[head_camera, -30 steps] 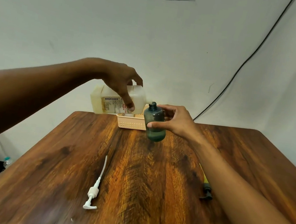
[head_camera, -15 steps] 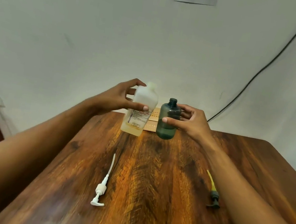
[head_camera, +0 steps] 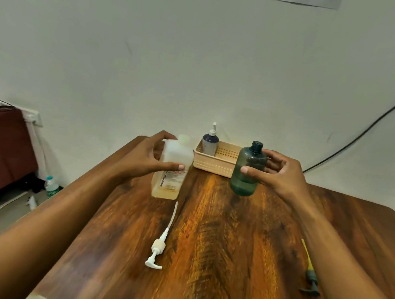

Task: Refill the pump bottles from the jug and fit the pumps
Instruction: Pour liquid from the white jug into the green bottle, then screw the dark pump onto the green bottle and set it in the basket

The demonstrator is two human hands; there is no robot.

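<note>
My left hand [head_camera: 147, 158] grips the translucent white jug [head_camera: 171, 171], upright, its base on or just above the table, with yellowish liquid low inside. My right hand [head_camera: 278, 175] holds the dark green bottle [head_camera: 248, 172] upright, its neck open with no pump, base near the table. A white pump [head_camera: 159, 242] with its long tube lies on the wood in front of the jug. A green pump with a yellow tube [head_camera: 309, 273] lies by my right forearm.
A beige slotted basket [head_camera: 225, 163] stands at the table's far edge, holding a dark blue bottle with a white pump [head_camera: 209, 142]. The wooden table [head_camera: 212, 266] ends at left above a floor with a water bottle [head_camera: 51, 186]. A black cable [head_camera: 374, 122] runs down the wall.
The jug has gone from tilted sideways over the green bottle to upright and lower, to the bottle's left. Both hands keep their grips; the view has shifted left.
</note>
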